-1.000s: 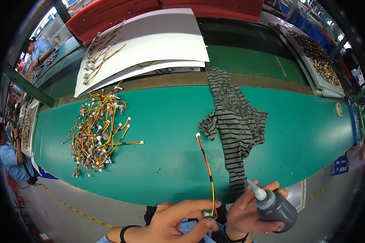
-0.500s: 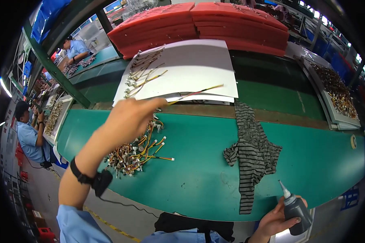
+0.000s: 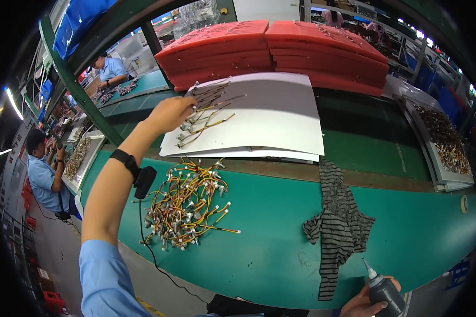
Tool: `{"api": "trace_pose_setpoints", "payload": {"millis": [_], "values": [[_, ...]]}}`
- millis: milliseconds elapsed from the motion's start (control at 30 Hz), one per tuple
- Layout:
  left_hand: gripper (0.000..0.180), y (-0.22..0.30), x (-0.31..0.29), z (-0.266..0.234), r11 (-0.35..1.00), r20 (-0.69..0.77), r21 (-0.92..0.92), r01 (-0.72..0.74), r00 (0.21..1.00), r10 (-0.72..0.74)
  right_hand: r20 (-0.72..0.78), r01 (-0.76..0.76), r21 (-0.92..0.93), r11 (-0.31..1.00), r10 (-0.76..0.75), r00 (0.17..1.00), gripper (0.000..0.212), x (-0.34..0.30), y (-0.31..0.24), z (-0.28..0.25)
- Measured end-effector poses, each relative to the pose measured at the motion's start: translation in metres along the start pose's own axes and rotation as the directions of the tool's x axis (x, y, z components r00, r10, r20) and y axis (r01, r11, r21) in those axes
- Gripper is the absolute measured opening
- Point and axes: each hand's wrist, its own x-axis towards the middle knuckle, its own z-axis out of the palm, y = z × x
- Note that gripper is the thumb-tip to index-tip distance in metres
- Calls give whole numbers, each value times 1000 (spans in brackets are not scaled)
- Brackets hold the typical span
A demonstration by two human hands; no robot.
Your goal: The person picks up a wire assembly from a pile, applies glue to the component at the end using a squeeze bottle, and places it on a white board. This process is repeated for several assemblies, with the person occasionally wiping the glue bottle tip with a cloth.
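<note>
Left hand (image 3: 174, 113) is resting over left edge of white sheet (image 3: 280, 113), grip apparently pinching component end of wired part (image 3: 212, 106). Long axis (lead rising slightly toward far edge) is extending rightward from grip, across sheet. Left hand is lying nearer part; right hand (image 3: 358, 302), grasping grey bottle (image 3: 388, 298), is hanging well apart, off sheet's near-right corner.

The green worktop (image 3: 269, 238) is looking smooth and faintly glossy. On its left, the wired parts (image 3: 188, 208) are showing shiny metal and plastic-coated wire. Toward the right, the striped cloth (image 3: 336, 243) is looking wrinkled and matt; the near-right bottle (image 3: 386, 297) is showing smooth plastic. Farther off, the white sheet (image 3: 280, 116) is looking smooth and paper-like, the red slabs (image 3: 328, 61) matt and foam-like.
</note>
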Motion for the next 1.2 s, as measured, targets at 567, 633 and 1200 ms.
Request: {"api": "trace_pose_setpoints", "payload": {"millis": [567,633,1200], "values": [[25,-19,16,47,988,20,-146,44,999,-42,-73,-37,139,990,48,996,54,-3,20,-22],[24,-18,14,47,988,8,-142,69,998,-68,-81,-44,125,991,54,995,55,-3,18,-19],[19,-31,9,38,980,-60,26,197,979,-195,-63,-52,86,995,58,996,58,-7,25,-36]]}}
